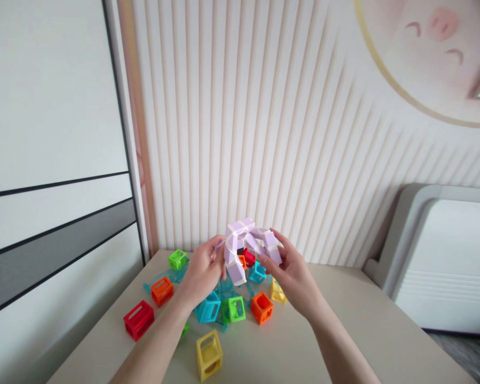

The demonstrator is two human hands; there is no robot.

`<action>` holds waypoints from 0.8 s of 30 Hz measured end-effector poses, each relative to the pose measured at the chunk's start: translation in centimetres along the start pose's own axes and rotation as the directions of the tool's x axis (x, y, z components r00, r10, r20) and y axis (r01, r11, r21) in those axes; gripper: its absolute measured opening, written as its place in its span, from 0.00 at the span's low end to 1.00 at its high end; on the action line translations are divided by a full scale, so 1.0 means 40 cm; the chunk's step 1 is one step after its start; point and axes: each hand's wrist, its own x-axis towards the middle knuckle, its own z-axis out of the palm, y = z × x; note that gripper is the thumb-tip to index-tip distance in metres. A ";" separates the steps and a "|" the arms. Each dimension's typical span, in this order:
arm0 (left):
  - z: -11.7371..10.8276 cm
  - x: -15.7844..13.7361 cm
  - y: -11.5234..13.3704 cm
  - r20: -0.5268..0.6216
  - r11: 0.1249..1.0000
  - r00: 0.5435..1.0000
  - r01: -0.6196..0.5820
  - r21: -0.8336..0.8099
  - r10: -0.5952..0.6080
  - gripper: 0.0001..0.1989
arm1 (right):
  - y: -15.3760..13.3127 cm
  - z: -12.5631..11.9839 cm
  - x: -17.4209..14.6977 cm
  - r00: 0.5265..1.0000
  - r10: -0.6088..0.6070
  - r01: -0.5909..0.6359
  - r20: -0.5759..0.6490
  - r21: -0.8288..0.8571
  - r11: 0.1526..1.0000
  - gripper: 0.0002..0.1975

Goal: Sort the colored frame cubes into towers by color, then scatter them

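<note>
A lilac chain of angular segments with pale lines along its edges (231, 243) is held up above the tabletop, bent into an open arch. My left hand (203, 271) grips its left side, with the fingertips partly hidden behind the segments. On the other side, my right hand (291, 271) pinches the end segment between thumb and fingers. Below and behind the chain lie a red block (249, 258) and a blue block (258, 272), partly covered by it.
Several hollow plastic blocks lie about the table (304, 346), among them a red one (139, 320), an orange one (162, 291), a green one (234, 310) and a yellow one (209, 354). Translucent blue pieces (228, 288) lie between them. A ribbed wall (232, 133) rises behind.
</note>
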 end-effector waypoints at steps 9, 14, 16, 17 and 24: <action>-0.036 0.011 0.037 0.004 0.984 0.992 0.126 0.126 -0.127 0.31 | 0.063 -0.020 0.033 0.990 0.021 -0.043 -0.141 -0.156 0.987 0.31; -0.036 -0.002 0.037 0.074 0.923 0.987 0.108 0.369 -0.145 0.29 | 0.088 -0.014 0.039 0.987 0.002 -0.041 -0.160 -0.241 0.970 0.30; -0.036 -0.002 0.023 0.080 0.901 0.982 0.121 0.417 -0.169 0.32 | 0.091 -0.007 0.039 0.990 0.002 -0.040 -0.139 -0.273 0.961 0.29; -0.038 0.000 0.013 0.086 0.892 0.982 0.117 0.437 -0.170 0.32 | 0.091 -0.003 0.039 0.993 0.005 -0.038 -0.117 -0.290 0.956 0.29; -0.058 0.031 -0.072 0.157 0.792 0.963 0.081 0.605 -0.219 0.24 | 0.101 0.014 0.020 0.973 0.156 -0.045 0.168 -0.530 0.847 0.34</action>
